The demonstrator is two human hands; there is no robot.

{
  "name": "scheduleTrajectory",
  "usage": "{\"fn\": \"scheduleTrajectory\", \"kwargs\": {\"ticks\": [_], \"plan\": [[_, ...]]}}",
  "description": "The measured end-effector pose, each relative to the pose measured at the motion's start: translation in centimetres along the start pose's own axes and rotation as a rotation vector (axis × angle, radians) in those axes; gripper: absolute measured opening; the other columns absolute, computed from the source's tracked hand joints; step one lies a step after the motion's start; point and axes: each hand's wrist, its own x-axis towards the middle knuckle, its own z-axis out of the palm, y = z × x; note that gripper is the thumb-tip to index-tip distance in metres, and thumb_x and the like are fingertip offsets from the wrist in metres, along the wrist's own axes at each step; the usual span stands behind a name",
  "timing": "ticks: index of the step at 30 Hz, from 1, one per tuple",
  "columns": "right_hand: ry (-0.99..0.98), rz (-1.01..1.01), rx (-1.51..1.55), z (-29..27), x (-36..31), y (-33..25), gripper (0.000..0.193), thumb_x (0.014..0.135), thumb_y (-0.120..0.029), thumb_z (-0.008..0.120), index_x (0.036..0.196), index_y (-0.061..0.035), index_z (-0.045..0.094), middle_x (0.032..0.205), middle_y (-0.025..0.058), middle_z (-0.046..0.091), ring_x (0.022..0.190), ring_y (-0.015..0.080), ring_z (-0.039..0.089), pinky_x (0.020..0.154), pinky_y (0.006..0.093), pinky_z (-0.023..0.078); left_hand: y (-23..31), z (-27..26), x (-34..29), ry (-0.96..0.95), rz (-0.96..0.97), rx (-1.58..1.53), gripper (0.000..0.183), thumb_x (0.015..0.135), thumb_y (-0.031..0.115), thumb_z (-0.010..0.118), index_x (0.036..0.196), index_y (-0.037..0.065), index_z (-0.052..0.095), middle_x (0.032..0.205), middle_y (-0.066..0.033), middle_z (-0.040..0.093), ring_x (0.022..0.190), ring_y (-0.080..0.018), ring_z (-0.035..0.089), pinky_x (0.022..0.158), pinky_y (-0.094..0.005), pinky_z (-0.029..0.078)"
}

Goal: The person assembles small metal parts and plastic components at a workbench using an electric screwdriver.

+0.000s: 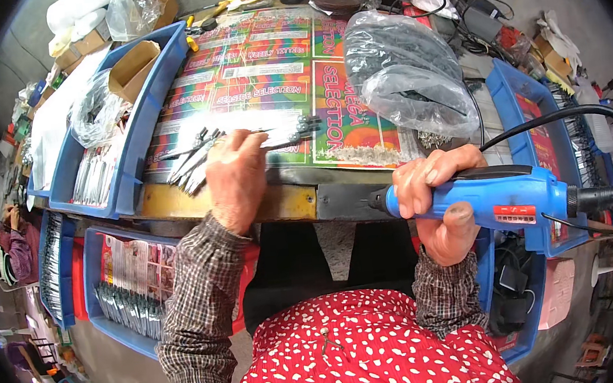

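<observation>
A blue corded power tool [499, 199] is gripped firmly in the right hand [436, 201], while thin metal strips [203, 153] are pinched in the left hand [235, 180]; one strip is best steadied against the table edge [300, 199] before the tool tip is brought in.

My left hand [235, 180] rests on the printed paper-covered workbench [273, 76], among thin metal strips [192, 158]. My right hand [440, 204] holds a blue plastic power tool [499, 199] at the bench's near edge. Behind it lie clear plastic bags [406, 71]; blue plastic bins [130, 127] stand left.
</observation>
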Motion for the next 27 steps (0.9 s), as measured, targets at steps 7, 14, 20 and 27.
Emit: {"fn": "scheduleTrajectory", "kwargs": {"ticks": [7,14,20,27], "plan": [[0.000,-0.065,0.146,-1.1,0.3,0.6,0.039,0.073,-0.023,0.071,0.090,-0.0019,0.043,0.064,0.0067,0.048,0.057,0.0168,0.048,0.053,0.0297,0.041,0.5,2.4,0.6,-0.105,0.094,0.088,0.017,0.069,0.008,0.065,0.085,0.008,0.061,0.081,-0.0074,0.058,0.077,-0.0269,0.055,0.068,-0.0359,0.046],[0.085,-0.057,-0.064,-1.4,1.1,1.0,0.044,0.078,-0.044,0.064,0.089,-0.0067,0.043,0.063,0.0029,0.044,0.054,0.0144,0.046,0.057,0.0302,0.037,0.6,2.4,0.4,-0.122,0.107,0.084,0.018,0.070,0.012,0.066,0.085,0.008,0.059,0.077,-0.0073,0.054,0.075,-0.0268,0.055,0.063,-0.0357,0.046],[0.171,-0.104,-0.050,-2.5,2.5,2.5,0.036,0.081,-0.034,0.064,0.091,-0.0065,0.044,0.067,0.0044,0.046,0.061,0.0165,0.047,0.064,0.0327,0.039,1.0,2.4,0.6,-0.165,0.080,0.086,0.020,0.068,0.014,0.068,0.084,0.008,0.059,0.076,-0.0072,0.054,0.074,-0.0263,0.055,0.063,-0.0352,0.046],[0.228,-0.152,0.020,-3.7,4.2,4.6,0.029,0.080,-0.014,0.066,0.096,-0.0043,0.044,0.072,0.0059,0.052,0.067,0.0149,0.052,0.067,0.0304,0.045,1.1,2.3,1.0,-0.186,0.052,0.012,0.015,0.069,0.012,0.067,0.080,0.007,0.059,0.076,-0.0075,0.053,0.073,-0.0269,0.054,0.063,-0.0365,0.044]]}}
